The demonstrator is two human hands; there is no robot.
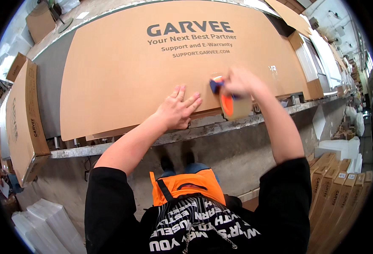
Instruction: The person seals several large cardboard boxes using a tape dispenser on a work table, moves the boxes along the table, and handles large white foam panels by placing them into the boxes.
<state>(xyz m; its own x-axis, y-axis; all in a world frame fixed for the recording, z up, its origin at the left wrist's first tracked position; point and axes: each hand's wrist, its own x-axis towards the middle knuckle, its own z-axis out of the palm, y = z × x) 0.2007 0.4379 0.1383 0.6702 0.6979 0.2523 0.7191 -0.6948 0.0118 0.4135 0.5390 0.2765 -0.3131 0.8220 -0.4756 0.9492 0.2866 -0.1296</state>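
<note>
A large flat brown cardboard box (123,72) with dark printed lettering lies on a conveyor in front of me. My left hand (177,111) presses flat on the box's near edge, fingers spread. My right hand (239,82), blurred by motion, grips an orange and blue tape dispenser (229,103) with a brown tape roll at the box's near edge, just right of my left hand. A shiny strip of clear tape (273,70) shows on the box top beyond the dispenser.
The metal conveyor rail (110,147) runs along the near side. Another brown box (23,122) sits at the left, more boxes (311,63) at the right. Stacked flat cartons (337,190) stand lower right, white foam pieces (46,222) lower left.
</note>
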